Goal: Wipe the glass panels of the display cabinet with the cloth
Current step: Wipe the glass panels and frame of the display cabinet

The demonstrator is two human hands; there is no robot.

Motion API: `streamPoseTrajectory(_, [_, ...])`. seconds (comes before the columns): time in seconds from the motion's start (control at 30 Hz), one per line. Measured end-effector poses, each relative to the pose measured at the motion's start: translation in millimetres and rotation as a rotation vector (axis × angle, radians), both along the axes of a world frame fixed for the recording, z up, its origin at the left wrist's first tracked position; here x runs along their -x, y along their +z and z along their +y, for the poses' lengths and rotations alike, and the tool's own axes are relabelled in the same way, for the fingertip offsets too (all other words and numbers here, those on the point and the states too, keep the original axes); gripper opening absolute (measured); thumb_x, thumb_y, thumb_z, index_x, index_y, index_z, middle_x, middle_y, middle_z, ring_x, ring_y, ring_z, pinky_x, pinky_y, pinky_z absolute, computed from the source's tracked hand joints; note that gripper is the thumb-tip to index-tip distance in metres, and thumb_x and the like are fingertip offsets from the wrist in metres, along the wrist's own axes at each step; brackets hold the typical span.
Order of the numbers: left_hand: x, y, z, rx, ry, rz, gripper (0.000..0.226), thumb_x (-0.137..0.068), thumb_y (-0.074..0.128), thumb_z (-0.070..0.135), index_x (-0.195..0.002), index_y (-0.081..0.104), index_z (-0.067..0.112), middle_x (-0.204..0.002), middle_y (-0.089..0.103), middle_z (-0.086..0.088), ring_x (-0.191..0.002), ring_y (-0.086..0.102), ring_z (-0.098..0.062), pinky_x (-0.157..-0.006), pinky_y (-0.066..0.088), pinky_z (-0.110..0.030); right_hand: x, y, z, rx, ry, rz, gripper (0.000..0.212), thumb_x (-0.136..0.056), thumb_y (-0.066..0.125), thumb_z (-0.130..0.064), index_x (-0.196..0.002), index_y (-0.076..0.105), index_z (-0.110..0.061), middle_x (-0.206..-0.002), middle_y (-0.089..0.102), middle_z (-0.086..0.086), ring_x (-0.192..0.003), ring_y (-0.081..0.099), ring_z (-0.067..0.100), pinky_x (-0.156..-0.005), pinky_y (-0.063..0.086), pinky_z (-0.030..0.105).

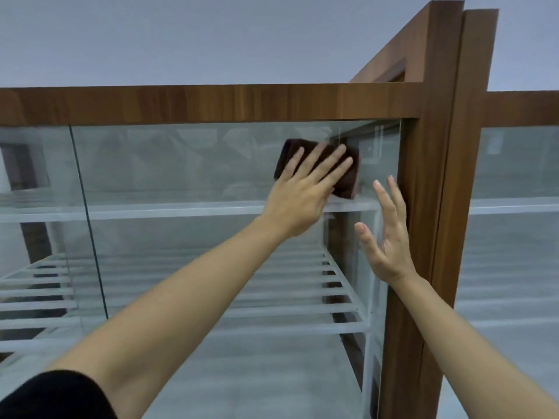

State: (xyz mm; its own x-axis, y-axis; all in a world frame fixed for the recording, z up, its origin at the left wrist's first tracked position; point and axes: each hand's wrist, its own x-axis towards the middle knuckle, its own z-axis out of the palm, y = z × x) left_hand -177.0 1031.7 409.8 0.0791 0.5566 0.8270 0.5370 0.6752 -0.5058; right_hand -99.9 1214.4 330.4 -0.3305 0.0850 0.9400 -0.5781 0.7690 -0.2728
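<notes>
A dark brown folded cloth (348, 179) lies flat against the front glass panel (196, 167) of the wood-framed display cabinet, near the panel's upper right corner. My left hand (305, 189) presses on the cloth with straight, spread fingers. Just to the right and lower, my right hand (387, 237) is held up with straight fingers, its edge against the glass next to the brown wooden post (423, 222). It holds nothing.
A wooden top rail (211, 102) runs above the glass. White slatted shelves (211, 291) show inside. A vertical glass seam (87, 213) sits at the left. Another glass panel (514, 192) continues right of the post. A grey wall rises behind.
</notes>
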Motion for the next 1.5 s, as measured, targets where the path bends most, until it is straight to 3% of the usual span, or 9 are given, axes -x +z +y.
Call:
streamPoseTrajectory(0.13, [-16,-32,39,-0.279,-0.050,-0.176,0.061,-0.101,0.044,0.023,-0.159,0.026,0.021,-0.166,0.020,-0.003,-0.155,0.008,-0.029,-0.125,0.003,-0.048,-6,-4,-2,0.024,0.009,0.005,0.076,-0.096,0.042,-0.063,-0.156,0.021,-0.021,-0.167,0.008,0.012,-0.156,0.007,0.021,-0.126,0.011,0.029])
streamPoseTrajectory(0.27, [-26,-184,35,0.173,-0.007,-0.159,0.082,-0.086,0.058,0.021,-0.159,0.022,0.024,-0.168,0.011,0.000,-0.155,-0.010,-0.027,-0.124,-0.011,-0.047,-7,-5,-1,0.015,-0.007,0.000,0.073,-0.096,0.043,-0.061,-0.156,0.021,-0.024,-0.167,0.009,0.011,-0.156,0.008,0.023,-0.126,0.011,0.031])
streamPoseTrajectory(0.37, [-17,-215,3,0.457,0.032,-0.090,0.073,-0.089,0.042,0.021,-0.159,0.022,0.026,-0.167,0.014,0.004,-0.155,0.006,-0.021,-0.123,-0.017,-0.044,-6,-12,-1,-0.013,-0.043,-0.050,0.070,-0.096,0.046,-0.054,-0.156,0.021,-0.027,-0.167,0.008,0.007,-0.156,0.005,0.022,-0.125,0.010,0.038])
streamPoseTrajectory(0.6, [4,-29,-24,-0.281,-0.009,-0.142,0.054,-0.105,0.041,0.027,-0.157,0.031,0.023,-0.165,0.025,-0.002,-0.154,0.017,-0.026,-0.124,0.009,-0.047,7,-41,-15,-0.031,-0.263,-0.041,0.057,-0.103,0.038,-0.045,-0.154,0.032,-0.019,-0.166,0.017,0.010,-0.156,0.007,0.023,-0.126,0.009,0.047])
streamPoseTrajectory(0.7, [5,-84,-41,-0.271,-0.014,-0.176,0.058,-0.103,0.044,0.023,-0.158,0.027,0.024,-0.166,0.019,-0.003,-0.155,0.010,-0.029,-0.125,0.007,-0.050,19,-56,-30,-0.084,-0.375,-0.001,0.053,-0.104,0.041,-0.036,-0.152,0.037,-0.017,-0.165,0.021,0.012,-0.155,0.011,0.029,-0.123,0.012,0.058])
streamPoseTrajectory(0.87, [6,-254,-104,0.143,0.046,-0.190,0.078,-0.084,0.051,0.012,-0.157,0.030,0.030,-0.165,0.019,0.004,-0.156,0.002,-0.021,-0.124,0.006,-0.042,34,-94,-68,-0.208,-0.441,0.007,0.051,-0.104,0.041,-0.036,-0.151,0.041,-0.016,-0.164,0.025,0.011,-0.154,0.015,0.030,-0.123,0.005,0.060])
streamPoseTrajectory(1.13, [34,-65,-135,-0.323,0.037,-0.201,0.055,-0.104,0.044,0.025,-0.157,0.029,0.026,-0.165,0.023,-0.002,-0.154,0.014,-0.029,-0.124,0.007,-0.049,50,-94,-122,-0.200,-0.574,0.025,0.056,-0.100,0.044,-0.041,-0.153,0.034,-0.025,-0.163,0.026,0.010,-0.153,0.016,0.029,-0.120,0.003,0.064])
streamPoseTrajectory(1.37, [25,-291,-179,-0.183,0.089,-0.238,0.086,-0.088,0.060,0.013,-0.159,0.016,0.034,-0.168,0.009,0.005,-0.156,0.004,-0.025,-0.125,0.002,-0.047,70,-115,-166,-0.275,-0.569,0.152,0.057,-0.099,0.049,-0.040,-0.153,0.035,-0.026,-0.162,0.029,0.009,-0.152,0.019,0.029,-0.117,0.008,0.069])
streamPoseTrajectory(1.5, [45,-220,-193,-0.276,0.069,-0.223,0.061,-0.101,0.040,0.028,-0.158,0.020,0.033,-0.167,0.014,0.004,-0.155,0.006,-0.025,-0.123,-0.001,-0.046,80,-137,-175,-0.305,-0.600,0.129,0.057,-0.101,0.042,-0.047,-0.154,0.030,-0.030,-0.165,0.022,0.006,-0.154,0.013,0.028,-0.116,0.002,0.071])
